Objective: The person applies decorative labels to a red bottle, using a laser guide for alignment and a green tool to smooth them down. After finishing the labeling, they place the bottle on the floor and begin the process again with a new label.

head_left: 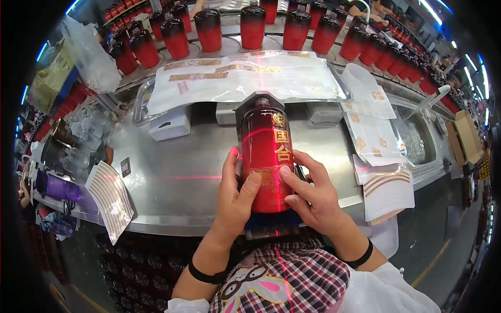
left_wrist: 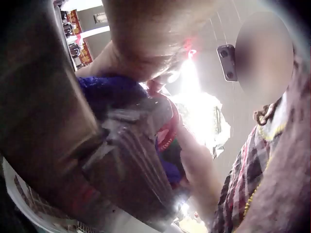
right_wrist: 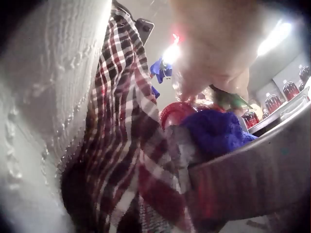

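A red bottle [head_left: 266,141] with a dark top and gold characters lies between the hands at the table's front edge, red laser lines crossing it. The left hand [head_left: 235,195] holds its left side, thumb on the lower front. On the right side the right hand [head_left: 318,198] has its index fingertip on a gold patterned band [head_left: 265,177] around the lower part. A blue cloth [right_wrist: 216,131] is under the bottle in the right wrist view. In the left wrist view the left hand [left_wrist: 158,39] is above the blue cloth [left_wrist: 109,92]; its fingers are mostly hidden.
Sheets of gold labels [head_left: 235,78] lie on a tray behind the bottle. Striped sheets lie at left [head_left: 109,198] and right [head_left: 387,188]. Red bottles [head_left: 253,28] line a conveyor at the back. A sink [head_left: 417,135] and an open carton [head_left: 467,136] are at the right.
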A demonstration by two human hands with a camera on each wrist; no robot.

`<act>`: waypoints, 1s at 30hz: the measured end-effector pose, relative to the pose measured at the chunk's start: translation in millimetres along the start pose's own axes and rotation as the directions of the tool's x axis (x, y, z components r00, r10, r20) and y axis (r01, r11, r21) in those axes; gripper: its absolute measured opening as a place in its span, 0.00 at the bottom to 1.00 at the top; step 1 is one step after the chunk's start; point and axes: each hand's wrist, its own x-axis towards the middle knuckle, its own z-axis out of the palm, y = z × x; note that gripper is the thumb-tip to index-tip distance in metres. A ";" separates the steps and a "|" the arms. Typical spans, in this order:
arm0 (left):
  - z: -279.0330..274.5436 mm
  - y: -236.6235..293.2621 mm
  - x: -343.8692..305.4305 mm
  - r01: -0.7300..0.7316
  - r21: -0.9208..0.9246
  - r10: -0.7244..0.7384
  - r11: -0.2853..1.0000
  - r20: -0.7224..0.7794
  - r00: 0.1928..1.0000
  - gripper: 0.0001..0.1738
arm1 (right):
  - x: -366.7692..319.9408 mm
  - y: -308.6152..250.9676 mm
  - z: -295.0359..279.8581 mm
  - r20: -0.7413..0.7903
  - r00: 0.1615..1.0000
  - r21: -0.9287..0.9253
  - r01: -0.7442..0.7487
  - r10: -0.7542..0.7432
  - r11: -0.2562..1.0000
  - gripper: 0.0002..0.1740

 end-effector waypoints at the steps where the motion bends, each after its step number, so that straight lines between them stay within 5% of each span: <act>1: -0.3 -1.0 0.5 -0.002 0.007 0.002 1.000 0.000 1.000 0.41 | -0.2 -0.1 0.7 -0.006 1.000 -0.002 -0.001 0.001 1.000 0.25; 18: 2.4 0.7 -0.6 -0.007 0.022 0.007 1.000 -0.033 0.999 0.41 | -0.3 -1.8 2.6 -0.022 1.000 -0.024 -0.002 0.002 1.000 0.25; 21: 3.3 1.9 -12.0 -0.189 0.247 0.228 0.950 -0.140 0.964 0.42 | -0.8 -2.1 2.3 -0.014 1.000 -0.032 -0.006 0.006 0.999 0.25; 22: 5.7 7.7 -18.7 -0.287 0.503 0.346 0.815 -0.026 0.938 0.43 | -0.1 -1.2 1.7 -0.013 1.000 -0.034 -0.004 0.003 0.999 0.26; 24: 11.5 25.9 -35.0 -0.443 0.830 0.448 0.337 0.273 0.852 0.44 | -1.3 -0.8 2.0 -0.010 1.000 -0.038 -0.005 0.005 0.999 0.26; 30: -8.7 -10.8 -47.3 -0.308 0.809 0.369 0.501 0.122 0.921 0.48 | -0.1 -1.2 1.7 -0.005 1.000 -0.029 0.002 -0.002 1.000 0.27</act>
